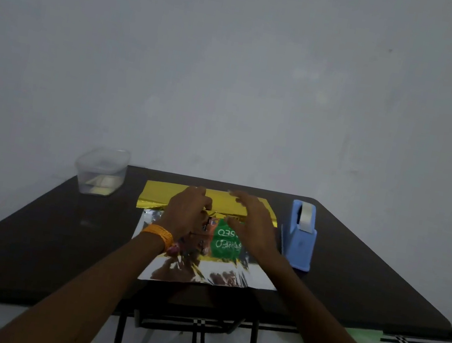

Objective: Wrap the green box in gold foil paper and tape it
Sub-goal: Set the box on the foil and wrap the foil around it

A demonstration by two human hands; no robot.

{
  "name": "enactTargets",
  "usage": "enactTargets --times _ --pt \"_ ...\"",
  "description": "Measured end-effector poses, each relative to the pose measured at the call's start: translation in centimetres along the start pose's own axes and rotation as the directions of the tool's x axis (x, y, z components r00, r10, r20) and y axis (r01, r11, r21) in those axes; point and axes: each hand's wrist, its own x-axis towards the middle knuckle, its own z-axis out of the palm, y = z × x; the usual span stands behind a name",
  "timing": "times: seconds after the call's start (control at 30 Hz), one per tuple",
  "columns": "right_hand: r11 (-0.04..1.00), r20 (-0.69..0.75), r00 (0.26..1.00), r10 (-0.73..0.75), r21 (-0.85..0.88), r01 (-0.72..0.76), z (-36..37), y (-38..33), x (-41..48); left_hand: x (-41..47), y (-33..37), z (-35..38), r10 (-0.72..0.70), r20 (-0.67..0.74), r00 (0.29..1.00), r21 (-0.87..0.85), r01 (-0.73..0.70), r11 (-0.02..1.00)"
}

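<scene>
The green box [226, 241] lies near the middle of the counter [59, 233], on top of the gold foil paper [231, 274]. Its white lettering reads upside down from the near side. The sheet is spread with its silver side up, reaching past the box toward the near edge of the counter. The far part is folded back toward the box, so its gold face shows as a band along the back.

The left hand [185, 212] covers the left half of the box. Its fingers are curled down and pinch the crumpled edge of the gold flap where it meets the box top. A stack of orange bangles [156, 234] sits on that wrist.

The right hand [254, 227] is over the right end of the box with its fingers spread and slightly bent. It is blurred, and I cannot tell whether it touches the box or the foil.

Just beside the foil on the right stands a blue tape dispenser [299, 237], with a pale roll of tape at its far end. At the far left corner of the counter sits a clear plastic container [102, 171], well apart from the foil.
</scene>
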Motion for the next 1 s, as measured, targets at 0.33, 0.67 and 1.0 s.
enactTargets --times 0.33,0.67,1.0 --pt "0.994 0.148 0.983 -0.106 0.010 0.106 2.2 1.0 3.2 0.4 -1.4 0.1 0.067 -0.010 0.998 -0.061 -0.068 0.996" --pt "0.991 0.089 0.994 -0.064 0.124 0.053 3.2 1.1 2.9 -0.1 -3.9 0.3 0.051 -0.019 0.999 -0.154 -0.054 0.987" --pt "0.770 0.018 0.945 0.327 0.574 -0.278 2.7 -1.6 0.8 -0.2 -3.7 0.4 0.040 -0.019 0.999 -0.205 -0.043 0.978"
